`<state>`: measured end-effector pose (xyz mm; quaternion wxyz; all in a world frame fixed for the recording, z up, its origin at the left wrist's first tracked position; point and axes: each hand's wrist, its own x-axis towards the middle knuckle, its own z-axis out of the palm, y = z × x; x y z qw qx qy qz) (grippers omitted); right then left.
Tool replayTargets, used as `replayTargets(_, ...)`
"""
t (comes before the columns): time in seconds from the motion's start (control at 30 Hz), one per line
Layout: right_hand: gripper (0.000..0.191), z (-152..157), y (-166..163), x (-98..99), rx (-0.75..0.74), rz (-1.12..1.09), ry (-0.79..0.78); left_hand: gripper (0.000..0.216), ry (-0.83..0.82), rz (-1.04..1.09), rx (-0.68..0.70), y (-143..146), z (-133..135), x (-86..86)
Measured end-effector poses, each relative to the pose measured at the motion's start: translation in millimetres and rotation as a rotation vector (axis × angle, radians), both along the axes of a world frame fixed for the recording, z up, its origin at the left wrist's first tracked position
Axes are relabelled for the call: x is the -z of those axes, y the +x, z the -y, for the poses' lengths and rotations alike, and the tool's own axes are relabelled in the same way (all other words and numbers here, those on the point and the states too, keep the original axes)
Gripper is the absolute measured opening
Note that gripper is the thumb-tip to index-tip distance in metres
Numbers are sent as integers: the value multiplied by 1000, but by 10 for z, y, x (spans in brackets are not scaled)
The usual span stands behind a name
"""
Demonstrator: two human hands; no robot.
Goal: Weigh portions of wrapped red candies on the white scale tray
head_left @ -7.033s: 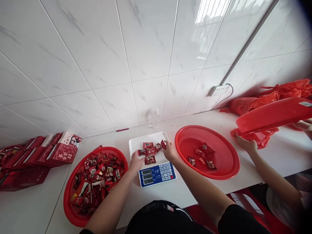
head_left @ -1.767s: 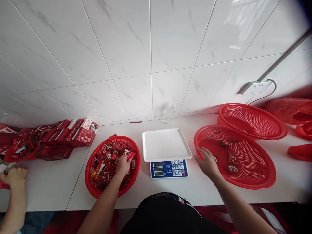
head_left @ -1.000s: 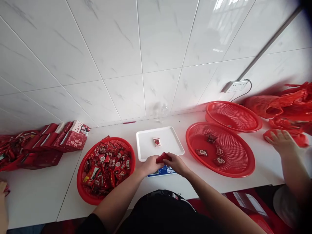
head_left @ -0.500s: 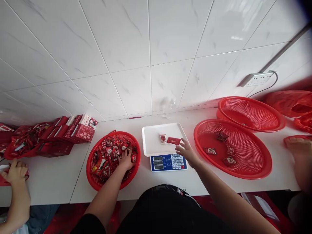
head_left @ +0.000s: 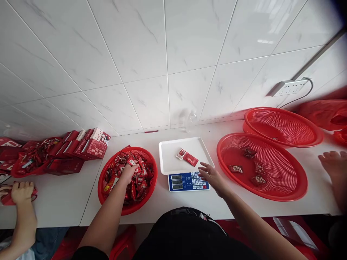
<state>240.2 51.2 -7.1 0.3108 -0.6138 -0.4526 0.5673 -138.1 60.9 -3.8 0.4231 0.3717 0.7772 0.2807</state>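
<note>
My left hand is inside a red basket full of wrapped candies, its fingers closed on a red-wrapped candy at the top of the heap. Over the right edge of the scale hovers my right hand, empty, with fingers apart. On the white weighing tray lies a red and white packet, slanting down to the right, just beyond my right fingertips. The blue panel with displays and keypad faces me, partly covered by my right fingers.
To the right, a large red basket holds several candies, and another red basket stands behind it. Red boxes stand at left. Another person's hand is at far left, another hand at far right. A power strip is on the wall.
My right hand has drawn back toward me from the red end of the packet, which now lies more slanted on the tray. In the basket, my left hand has shifted left and closed on a candy.
</note>
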Motion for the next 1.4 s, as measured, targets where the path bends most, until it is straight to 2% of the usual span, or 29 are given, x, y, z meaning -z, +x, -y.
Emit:
replayTargets(0.1, 48, 21, -88, -102, -60, -28, -11, 34, 71, 161, -32, 82, 18, -154)
replayTargets(0.2, 41, 48, -219, -200, -142, -83, -31, 31, 91, 507, -110, 300, 12, -278)
replayTargets(0.27, 40, 65, -320, -240, -181, -144, -64, 28, 73, 754, -110, 518, 11, -343)
replayTargets(0.4, 41, 103, -518, -255, -224, -314, -171, 26, 5, 1001, 31, 1048, 74, -401)
replayTargets(0.57, 32, 169, -583, -140, -290, -407, -218, 30, -143, 1116, 168, 1519, 225, -291)
replayTargets(0.63, 30, 173, -529, -64, -228, -352, -218, 30, -189, 1052, 142, 1575, 231, -224)
replayTargets(0.73, 27, 107, -410, 25, -59, -283, -244, 26, -181, 841, 41, 1556, 139, -178)
replayTargets(0.83, 26, -16, -308, 26, 56, -297, -241, 21, -106, 742, 13, 1499, -6, -230)
replayTargets(0.9, 37, -77, -276, -24, 79, -267, -227, 21, -77, 699, 55, 1478, -67, -288)
replayTargets(0.97, 52, -86, -286, -91, 59, -193, -190, 24, -71, 591, 169, 1487, -60, -320)
replayTargets(1.03, 55, -38, -339, -148, -52, -137, -107, 29, -102, 449, 373, 1529, 20, -302)
replayTargets(1.13, 43, 93, -461, -178, -292, -99, 16, 34, -176, 322, 704, 1632, 226, -204)
replayTargets(1.2, 35, 175, -527, -163, -368, -81, 38, 35, -192, 313, 804, 1671, 351, -142)
replayTargets(1.3, 36, 248, -545, -124, -339, -113, -6, 37, -160, 300, 757, 1551, 421, -122)
replayTargets(1.4, 41, 274, -461, -98, -289, -119, -80, 39, -23, 58, 548, 1176, 360, -164)
